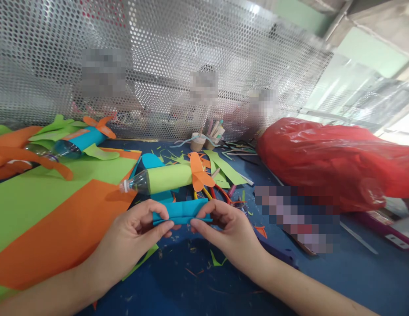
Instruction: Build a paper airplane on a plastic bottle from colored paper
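Observation:
A folded strip of blue paper is stretched between both hands above the dark blue table. My left hand pinches its left end between thumb and fingers. At the other end, my right hand grips it the same way, thumb along the lower fold. Just beyond the strip lies a plastic bottle wrapped in light green paper, an orange paper shape at its right end and its white cap to the left. Some fingertips are hidden behind the paper.
Large green and orange sheets cover the table's left side. Behind them lies a blue-wrapped bottle. Paper scraps, scissors and cups of sticks stand or lie farther back. A red plastic bag bulges at right, before a perforated metal screen.

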### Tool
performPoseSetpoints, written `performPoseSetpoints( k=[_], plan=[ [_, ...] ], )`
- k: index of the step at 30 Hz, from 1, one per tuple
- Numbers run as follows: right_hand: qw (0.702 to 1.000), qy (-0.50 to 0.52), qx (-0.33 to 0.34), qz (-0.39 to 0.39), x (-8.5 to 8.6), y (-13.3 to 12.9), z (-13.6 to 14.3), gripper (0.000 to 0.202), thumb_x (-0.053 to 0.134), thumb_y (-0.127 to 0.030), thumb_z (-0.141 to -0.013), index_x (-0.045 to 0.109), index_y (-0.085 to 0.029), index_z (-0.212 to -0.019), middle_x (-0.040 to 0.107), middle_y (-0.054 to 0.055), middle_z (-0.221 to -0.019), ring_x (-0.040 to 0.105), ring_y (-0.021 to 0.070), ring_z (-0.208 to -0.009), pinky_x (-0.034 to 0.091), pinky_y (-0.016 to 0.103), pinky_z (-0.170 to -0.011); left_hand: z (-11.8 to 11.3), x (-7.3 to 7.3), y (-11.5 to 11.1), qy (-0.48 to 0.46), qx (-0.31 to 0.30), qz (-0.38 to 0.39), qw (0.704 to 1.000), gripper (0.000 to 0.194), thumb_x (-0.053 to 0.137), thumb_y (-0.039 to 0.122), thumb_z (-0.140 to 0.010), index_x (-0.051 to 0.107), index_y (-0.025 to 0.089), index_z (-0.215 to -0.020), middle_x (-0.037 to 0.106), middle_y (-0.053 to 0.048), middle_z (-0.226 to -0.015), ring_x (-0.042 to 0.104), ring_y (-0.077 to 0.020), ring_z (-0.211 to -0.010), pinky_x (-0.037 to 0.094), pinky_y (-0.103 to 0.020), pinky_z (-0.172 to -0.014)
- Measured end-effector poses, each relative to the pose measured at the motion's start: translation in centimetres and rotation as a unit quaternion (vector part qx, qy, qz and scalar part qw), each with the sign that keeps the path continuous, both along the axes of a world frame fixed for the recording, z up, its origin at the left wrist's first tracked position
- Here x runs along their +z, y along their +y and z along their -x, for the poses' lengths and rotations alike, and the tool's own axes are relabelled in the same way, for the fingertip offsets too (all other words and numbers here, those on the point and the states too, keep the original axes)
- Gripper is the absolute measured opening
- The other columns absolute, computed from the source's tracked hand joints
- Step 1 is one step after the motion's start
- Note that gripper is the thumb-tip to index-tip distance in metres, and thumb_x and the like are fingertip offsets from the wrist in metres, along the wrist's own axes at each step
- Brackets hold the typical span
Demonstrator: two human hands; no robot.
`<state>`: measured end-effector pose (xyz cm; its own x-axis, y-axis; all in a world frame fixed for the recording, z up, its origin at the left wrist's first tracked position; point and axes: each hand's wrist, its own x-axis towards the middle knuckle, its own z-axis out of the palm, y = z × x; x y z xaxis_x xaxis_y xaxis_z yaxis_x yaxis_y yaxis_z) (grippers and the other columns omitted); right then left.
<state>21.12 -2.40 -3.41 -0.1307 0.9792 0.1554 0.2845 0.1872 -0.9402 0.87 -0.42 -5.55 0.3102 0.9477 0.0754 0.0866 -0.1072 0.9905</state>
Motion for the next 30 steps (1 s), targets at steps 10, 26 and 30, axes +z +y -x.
performPoseSetpoints(
  k=[10,26,30],
  plan=[
    [0.994,0.11,0.015,0.012,-0.17,0.28,0.11,0.037,0.071,-0.024,-0.078,0.035,-0.026,-0.087,0.065,-0.006,-0.067,0.063,0.0126,-0.06,0.048,0.025,-0.058,-0.28,0.01,0.04,-0.058,-0.025,0.037,0.997,0.026,0.066,0.032,-0.081,0.041,0.027,-0.089,0.076,0.004,-0.075,0.073,-0.0161,-0.078,0.056,-0.024,-0.073],
    [0.993,0.116,0.029,0.02,-0.06,0.36,-0.03,0.037,0.067,-0.025,-0.082,0.038,-0.026,-0.104,0.066,-0.005,-0.07,0.066,0.0117,-0.062,0.051,0.024,-0.06,-0.32,0.51,0.57,-0.072,-0.037,0.103,0.991,0.04,0.069,0.036,-0.079,0.048,0.021,-0.11,0.078,-0.003,-0.081,0.074,-0.0221,-0.087,0.058,-0.025,-0.068],
    [0.994,0.102,0.028,0.035,0.25,0.41,-0.08,0.037,0.068,-0.027,-0.081,0.043,-0.025,-0.109,0.066,-0.005,-0.069,0.067,0.0125,-0.062,0.053,0.024,-0.06,-0.46,0.61,0.52,-0.063,-0.029,0.112,0.991,0.037,0.068,0.035,-0.079,0.052,0.02,-0.108,0.077,-0.001,-0.08,0.074,-0.0227,-0.086,0.059,-0.028,-0.07]
  ],
)
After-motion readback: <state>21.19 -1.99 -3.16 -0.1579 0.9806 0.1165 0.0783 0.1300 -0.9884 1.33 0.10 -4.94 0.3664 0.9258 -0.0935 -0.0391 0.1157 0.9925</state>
